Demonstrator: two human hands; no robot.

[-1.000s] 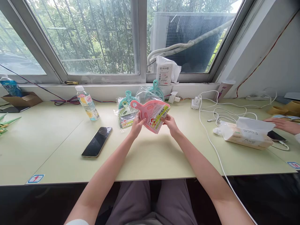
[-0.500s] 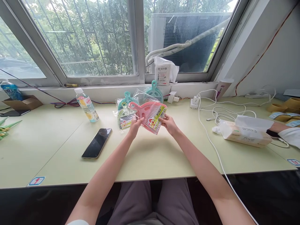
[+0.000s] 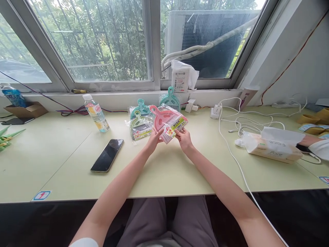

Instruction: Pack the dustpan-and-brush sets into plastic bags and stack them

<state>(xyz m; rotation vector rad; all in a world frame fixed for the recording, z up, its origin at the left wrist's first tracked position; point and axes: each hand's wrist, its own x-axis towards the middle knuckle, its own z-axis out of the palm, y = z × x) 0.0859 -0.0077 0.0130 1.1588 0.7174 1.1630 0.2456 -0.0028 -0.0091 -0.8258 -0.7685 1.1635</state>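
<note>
A pink dustpan and brush set (image 3: 164, 118) in clear wrap, with a yellow-green label, is held up between both hands, its handle pointing to the upper left. My left hand (image 3: 154, 140) grips its lower left edge. On its lower right side, my right hand (image 3: 184, 139) pinches the labelled edge. Just behind and to the left lie a light green wrapped dustpan set (image 3: 138, 125) and a teal one (image 3: 140, 109). Another teal dustpan set (image 3: 170, 99) leans upright at the wall under the window.
A phone (image 3: 107, 155) and a drink bottle (image 3: 96, 113) are on the left of the table (image 3: 174, 175). To the right are white cables (image 3: 232, 154), a charger (image 3: 215, 111) and a tissue pack (image 3: 273, 145). At the far right, another person's hand (image 3: 307, 140) shows near the pack.
The pink dustpan set has turned so its handle points more upward, and my left hand has slid lower along its edge. The whole view has shifted slightly.
</note>
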